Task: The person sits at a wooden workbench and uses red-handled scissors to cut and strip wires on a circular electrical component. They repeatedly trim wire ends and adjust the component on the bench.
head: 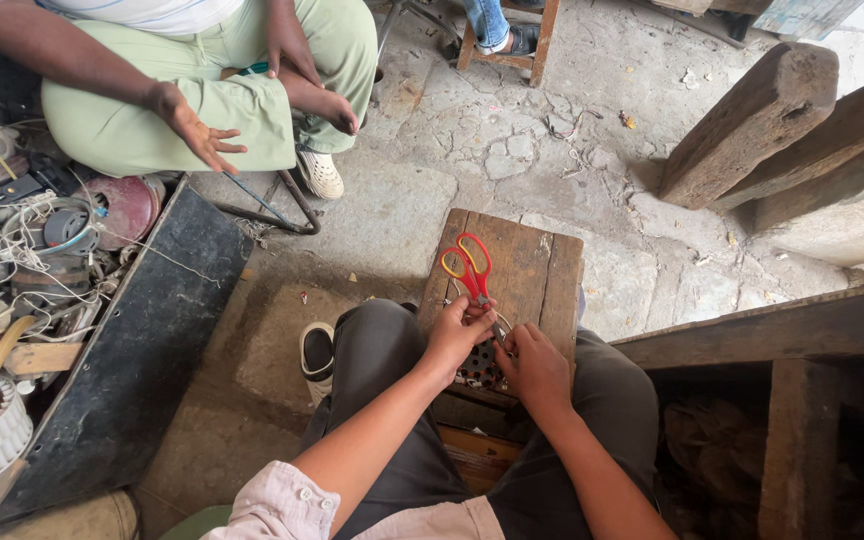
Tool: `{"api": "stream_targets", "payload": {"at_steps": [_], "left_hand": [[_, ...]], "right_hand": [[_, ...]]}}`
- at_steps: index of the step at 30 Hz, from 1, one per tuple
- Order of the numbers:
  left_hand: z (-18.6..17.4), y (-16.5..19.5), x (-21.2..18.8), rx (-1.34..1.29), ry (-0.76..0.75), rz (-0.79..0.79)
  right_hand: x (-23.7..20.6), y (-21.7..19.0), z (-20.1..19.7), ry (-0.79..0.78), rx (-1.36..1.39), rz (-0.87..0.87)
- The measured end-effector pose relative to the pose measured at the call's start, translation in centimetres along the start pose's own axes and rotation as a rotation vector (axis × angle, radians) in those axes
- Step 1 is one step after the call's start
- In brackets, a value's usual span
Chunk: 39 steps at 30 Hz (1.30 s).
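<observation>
Both hands met at frame centre: left hand [455, 335] and right hand [534, 370] pinched a small dark perforated piece [482, 368] on the worn wooden stool [552, 275]. Red-and-yellow-handled scissors [469, 265] lay just above, long axis pointing upward, nearer the left hand.

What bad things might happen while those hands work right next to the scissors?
The red and yellow scissors lie right above the left hand and right hand, so a finger might get nicked. Both hands pinch a small perforated part at the near edge of the wooden stool; it might slip and drop to the floor. Whether the blades are open is hidden.
</observation>
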<state>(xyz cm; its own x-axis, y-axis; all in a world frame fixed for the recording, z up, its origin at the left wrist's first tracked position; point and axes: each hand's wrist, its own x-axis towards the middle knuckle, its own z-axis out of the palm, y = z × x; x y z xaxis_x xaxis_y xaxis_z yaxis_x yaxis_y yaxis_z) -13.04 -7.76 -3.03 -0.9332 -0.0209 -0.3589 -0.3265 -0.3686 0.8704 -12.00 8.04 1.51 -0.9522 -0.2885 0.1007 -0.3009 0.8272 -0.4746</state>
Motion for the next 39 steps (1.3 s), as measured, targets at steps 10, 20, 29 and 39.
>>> {"api": "stream_targets", "payload": {"at_steps": [10,20,29,39], "left_hand": [[0.06,-0.11,-0.06,0.017,0.006,0.059],[0.20,-0.85,0.26,0.010,-0.015,0.097],[0.28,-0.52,0.23,0.044,-0.010,0.089],[0.37,-0.63,0.27,0.015,0.014,0.074]], "right_hand": [[-0.23,-0.65,-0.19,0.068,-0.071,-0.024],[-0.33,-0.16,-0.39,0.093,-0.078,-0.049],[-0.17,0.04,-0.04,0.056,-0.057,-0.019],[-0.09,0.20,0.16,0.063,-0.020,0.012]]}}
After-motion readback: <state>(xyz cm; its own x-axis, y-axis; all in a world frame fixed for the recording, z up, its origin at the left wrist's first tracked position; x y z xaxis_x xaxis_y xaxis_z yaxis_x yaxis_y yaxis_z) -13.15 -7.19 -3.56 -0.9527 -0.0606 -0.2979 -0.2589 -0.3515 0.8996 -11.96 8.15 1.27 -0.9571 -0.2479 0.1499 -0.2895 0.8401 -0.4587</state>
